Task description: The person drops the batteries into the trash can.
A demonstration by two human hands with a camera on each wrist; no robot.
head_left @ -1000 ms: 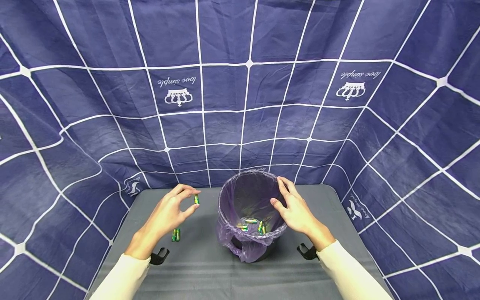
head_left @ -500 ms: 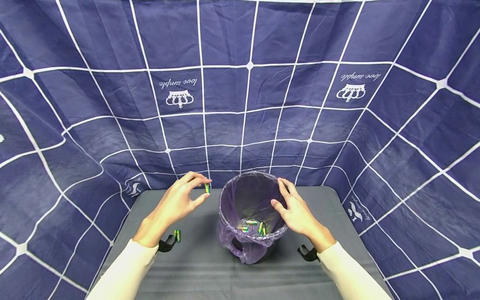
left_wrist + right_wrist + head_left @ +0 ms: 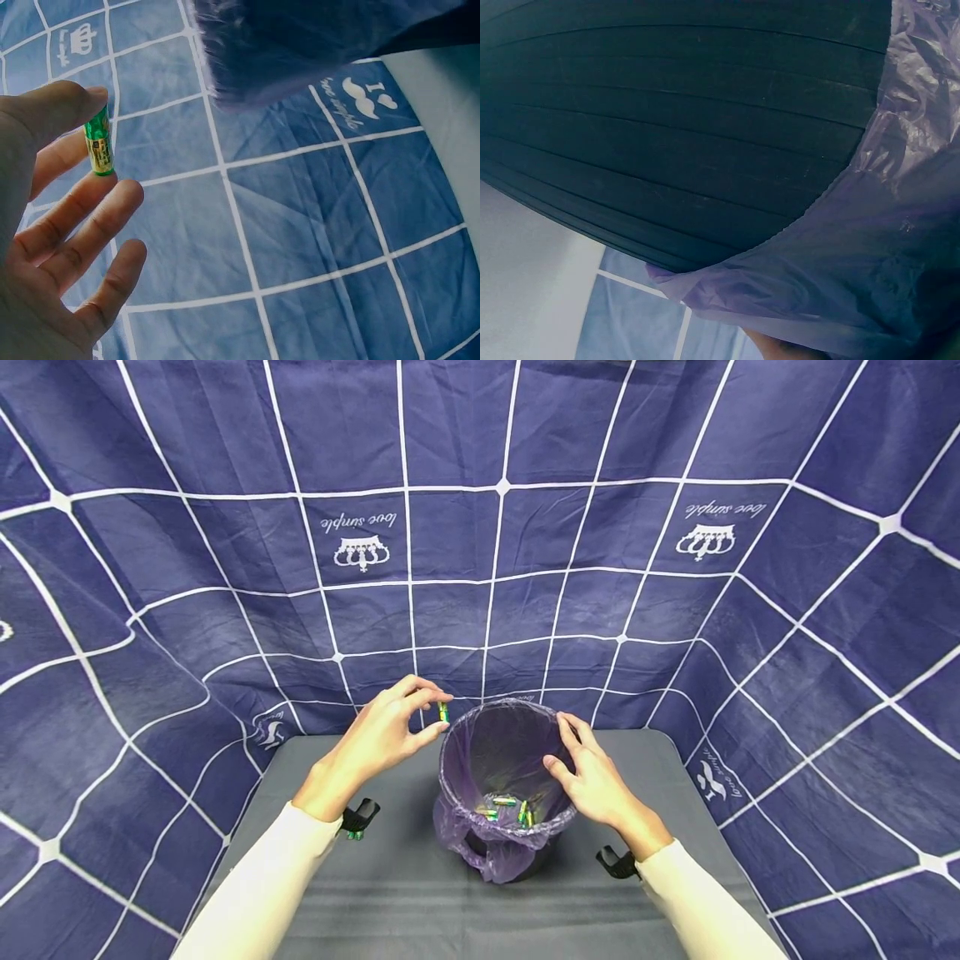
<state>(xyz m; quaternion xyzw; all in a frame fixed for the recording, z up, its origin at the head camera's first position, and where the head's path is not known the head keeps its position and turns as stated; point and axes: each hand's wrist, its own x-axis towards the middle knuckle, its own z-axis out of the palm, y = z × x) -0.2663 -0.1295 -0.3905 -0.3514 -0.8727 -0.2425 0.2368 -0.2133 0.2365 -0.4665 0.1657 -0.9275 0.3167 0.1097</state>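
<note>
My left hand (image 3: 382, 731) pinches a green and gold battery (image 3: 444, 712) upright between thumb and fingers, just beyond the left rim of a dark trash bin (image 3: 506, 735). In the left wrist view the battery (image 3: 99, 142) stands between thumb tip and fingertips, the other fingers spread. A thin purple bag (image 3: 498, 858) lines the bin and folds out over its rim. Several similar batteries (image 3: 504, 802) lie at the bottom inside. My right hand (image 3: 596, 781) holds the bin's right rim, thumb over the opening; the right wrist view mostly shows the bin's ribbed outer wall (image 3: 682, 142).
More batteries (image 3: 355, 835) lie on the grey table (image 3: 405, 893) at left, partly hidden behind the black strap (image 3: 362, 815) on my left wrist. A blue cloth with white grid lines (image 3: 450, 543) encloses the table at the back and sides.
My left hand has carried the battery right and away from me, from over the left of the table to the bin's left rim. My right hand has stayed on the rim.
</note>
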